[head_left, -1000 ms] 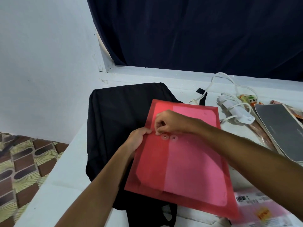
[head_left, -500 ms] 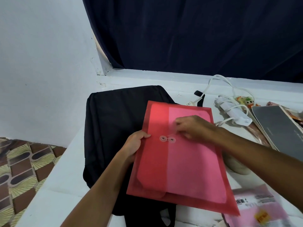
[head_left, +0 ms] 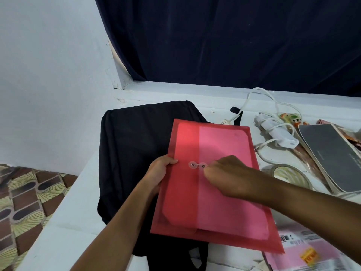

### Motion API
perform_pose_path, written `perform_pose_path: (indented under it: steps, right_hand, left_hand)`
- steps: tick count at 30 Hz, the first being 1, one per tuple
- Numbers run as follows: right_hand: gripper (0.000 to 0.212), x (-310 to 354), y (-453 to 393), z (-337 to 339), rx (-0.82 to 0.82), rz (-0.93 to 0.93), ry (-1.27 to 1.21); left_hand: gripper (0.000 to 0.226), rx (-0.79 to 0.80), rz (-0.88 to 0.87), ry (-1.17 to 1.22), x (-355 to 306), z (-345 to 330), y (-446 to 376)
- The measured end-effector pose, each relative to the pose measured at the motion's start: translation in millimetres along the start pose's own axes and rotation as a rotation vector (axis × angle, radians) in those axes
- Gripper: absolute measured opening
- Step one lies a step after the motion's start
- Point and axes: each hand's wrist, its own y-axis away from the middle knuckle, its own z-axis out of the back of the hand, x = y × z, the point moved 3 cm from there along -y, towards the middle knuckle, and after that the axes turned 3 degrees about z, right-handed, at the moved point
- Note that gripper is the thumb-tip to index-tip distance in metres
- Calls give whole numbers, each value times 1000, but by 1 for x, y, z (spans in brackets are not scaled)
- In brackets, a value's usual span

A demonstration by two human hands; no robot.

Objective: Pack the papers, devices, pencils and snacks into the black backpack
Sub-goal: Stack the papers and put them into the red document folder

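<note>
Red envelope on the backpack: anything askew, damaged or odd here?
Nothing damaged. The red envelope lies tilted across the black backpack, its lower right corner overhanging a pink packet. The left hand holds its edge; the right hand works at the string clasp.

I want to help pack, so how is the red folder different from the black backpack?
The red folder is thin, stiff and see-through, with pink paper showing inside; the black backpack is soft, dark cloth. The folder is smaller and lies on top of the backpack. The left hand grips the folder's edge and the right hand works at its string buttons; neither hand holds the backpack. Both lie flat.
</note>
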Motion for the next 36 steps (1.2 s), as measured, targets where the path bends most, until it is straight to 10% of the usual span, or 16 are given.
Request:
perform_pose_path:
  steps: [13, 19, 36]
  right_hand:
    - [16, 4, -69, 5, -107, 288, -453]
    - [20, -21, -81, -8, -136, 121, -740]
    - [19, -34, -34, 3, -110, 42, -326]
  left_hand:
    - [22, -106, -40, -113, -6, 0, 2]
    - [20, -61, -19, -176, -5, 0, 1]
    - [21, 44, -9, -51, 0, -3, 4]
